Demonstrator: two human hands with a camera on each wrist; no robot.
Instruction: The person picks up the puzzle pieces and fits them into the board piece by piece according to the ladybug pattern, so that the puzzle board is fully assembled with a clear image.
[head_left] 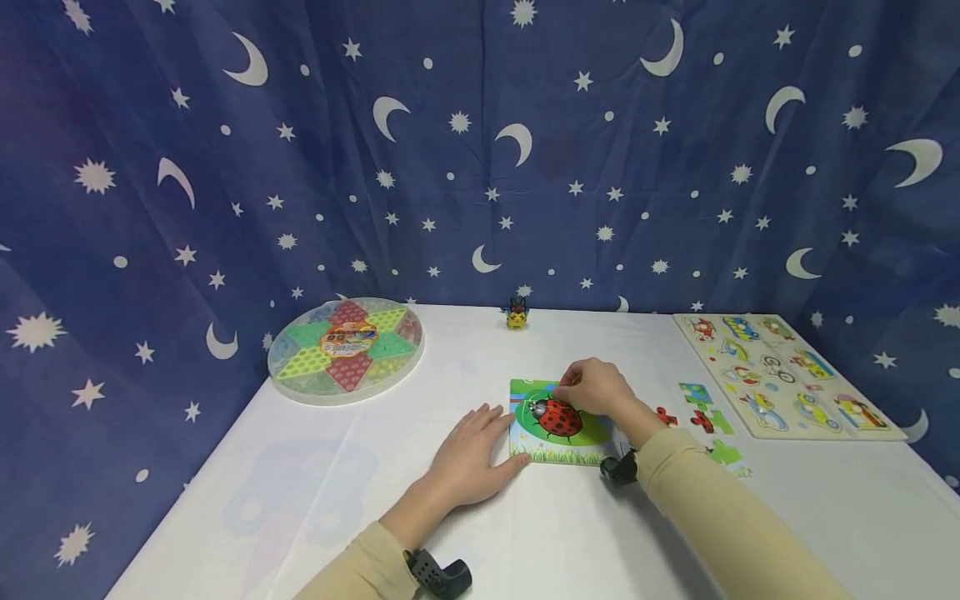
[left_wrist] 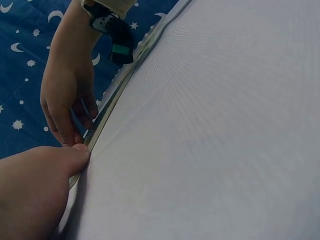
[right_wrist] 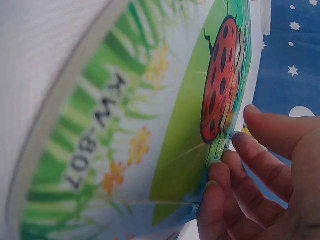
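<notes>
A ladybug jigsaw puzzle (head_left: 536, 452) lies on the white table, with grass along its near edge and the marking KW-807 in the right wrist view. My left hand (head_left: 474, 457) rests on the table at its left side, fingers spread and the thumb against the lower-left corner. Over the puzzle's upper part, my right hand (head_left: 597, 387) pinches a puzzle piece (right_wrist: 230, 119) at the ladybug's back; the fingertips largely hide it. Several loose pieces lie to the right, among them a red one (head_left: 665, 416) and a green one (head_left: 724, 452).
A round star-patterned game board (head_left: 411, 367) sits at the back left. A small yellow toy figure (head_left: 517, 317) stands near the far edge. At the right lies a wooden picture board (head_left: 780, 408) with vehicles and animals. A blue moon-and-star curtain (head_left: 450, 217) hangs behind the table.
</notes>
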